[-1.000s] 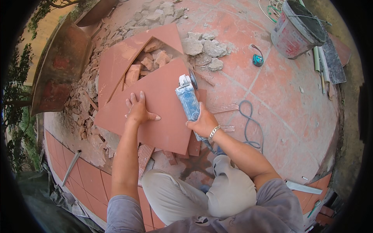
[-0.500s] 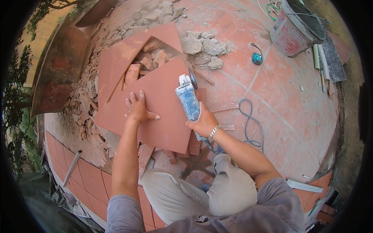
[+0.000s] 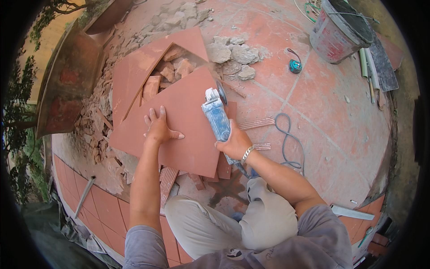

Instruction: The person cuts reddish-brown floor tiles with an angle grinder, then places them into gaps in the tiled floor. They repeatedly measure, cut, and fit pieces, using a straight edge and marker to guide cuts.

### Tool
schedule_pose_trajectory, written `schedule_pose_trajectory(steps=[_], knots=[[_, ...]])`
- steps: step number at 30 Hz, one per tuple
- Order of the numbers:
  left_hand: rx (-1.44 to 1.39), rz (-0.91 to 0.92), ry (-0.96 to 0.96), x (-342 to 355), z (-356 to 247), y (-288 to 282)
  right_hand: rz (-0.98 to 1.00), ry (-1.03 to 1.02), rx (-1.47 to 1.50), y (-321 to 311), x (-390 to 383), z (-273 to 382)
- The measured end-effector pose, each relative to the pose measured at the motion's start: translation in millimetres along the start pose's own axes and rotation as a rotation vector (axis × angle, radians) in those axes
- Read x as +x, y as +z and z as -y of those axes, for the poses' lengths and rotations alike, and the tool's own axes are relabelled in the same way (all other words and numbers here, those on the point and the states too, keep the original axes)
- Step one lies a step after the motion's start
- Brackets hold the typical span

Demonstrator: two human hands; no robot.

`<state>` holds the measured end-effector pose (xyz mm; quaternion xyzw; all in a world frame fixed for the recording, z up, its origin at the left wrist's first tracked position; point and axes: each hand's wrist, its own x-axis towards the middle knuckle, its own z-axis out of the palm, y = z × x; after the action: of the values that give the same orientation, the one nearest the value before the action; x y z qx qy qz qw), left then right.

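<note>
My left hand point(image 3: 159, 127) rests with spread fingers on a square terracotta-coloured tile point(image 3: 179, 157), which lies tilted over other tiles and rubble. My right hand point(image 3: 233, 141) grips a dusty blue angle grinder point(image 3: 215, 116), whose disc point(image 3: 220, 91) is at the tile's upper right edge; whether it touches cannot be made out. Behind, a second tile point(image 3: 130, 71) has an angular cut-out with broken red pieces point(image 3: 172, 67) showing through it. A grey cord point(image 3: 286, 134) lies looped to the right of the grinder. Faint dust hangs above the disc.
Broken concrete chunks point(image 3: 233, 56) lie behind, and more rubble point(image 3: 94, 134) at left beside rusty metal sheets point(image 3: 67, 76). A dirty bucket point(image 3: 336, 33), a tape measure point(image 3: 294, 66) and pipes point(image 3: 367, 74) are at right. A metal straightedge point(image 3: 83, 197) lies on laid tiles at lower left.
The grinder's head has shifted very slightly toward me along the tile edge. My left hand stays spread in the same spot on the tile.
</note>
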<state>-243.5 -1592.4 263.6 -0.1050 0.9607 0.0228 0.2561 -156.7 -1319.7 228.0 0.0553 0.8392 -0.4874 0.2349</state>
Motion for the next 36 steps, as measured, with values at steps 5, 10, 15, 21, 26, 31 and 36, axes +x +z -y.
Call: schedule_pose_trajectory(steps=[5,10,15,21,26,31,36], knots=[[0.007,-0.002,0.006,-0.6,-0.1,0.3,0.006,0.003,0.017,0.0,-2.5,-1.6],[0.024,0.0,0.0,0.4,-0.7,0.0,0.036,0.039,0.023,-0.7,-3.4,-2.2],[0.026,0.0,0.007,0.3,-0.4,-0.1,0.009,0.05,-0.013,2.7,-5.5,-4.0],[0.034,0.0,0.009,2.3,0.7,1.3,0.015,0.041,-0.003,2.6,-7.5,-5.9],[0.036,-0.001,0.011,3.7,1.4,2.5,0.024,0.061,-0.031,2.0,-10.5,-5.5],[0.031,-0.01,0.011,3.3,2.2,3.8,0.029,0.073,-0.033,2.7,-11.6,-6.7],[0.041,-0.016,0.023,3.3,3.0,4.6,0.022,0.064,-0.04,4.4,-12.5,-9.2]])
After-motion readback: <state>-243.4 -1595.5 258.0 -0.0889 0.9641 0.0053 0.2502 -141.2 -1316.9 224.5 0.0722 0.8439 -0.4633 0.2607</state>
